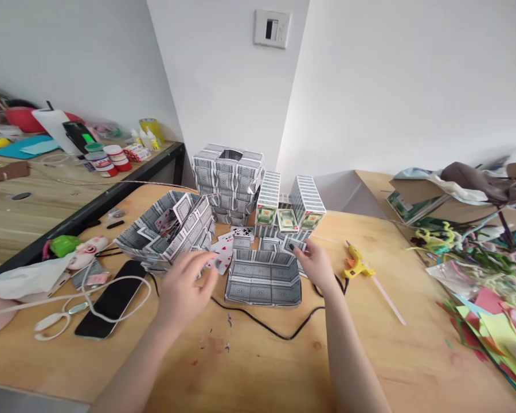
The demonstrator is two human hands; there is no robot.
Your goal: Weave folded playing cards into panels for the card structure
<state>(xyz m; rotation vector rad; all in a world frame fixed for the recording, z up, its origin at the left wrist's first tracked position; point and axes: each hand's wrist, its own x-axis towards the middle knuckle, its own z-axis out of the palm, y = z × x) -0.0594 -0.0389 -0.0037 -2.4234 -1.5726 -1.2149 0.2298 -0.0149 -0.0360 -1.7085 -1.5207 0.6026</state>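
Grey patterned tray (264,281) on a wooden worktop (258,373), right hand (319,265) pinching a folded card (296,245) between its fingers, left hand (186,287) near a card-filled box (133,238) — fingers parted.

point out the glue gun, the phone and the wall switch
glue gun (358,263), head view, on its yellow body
phone (110,301), head view, on its dark screen
wall switch (284,28), head view, on its white plate
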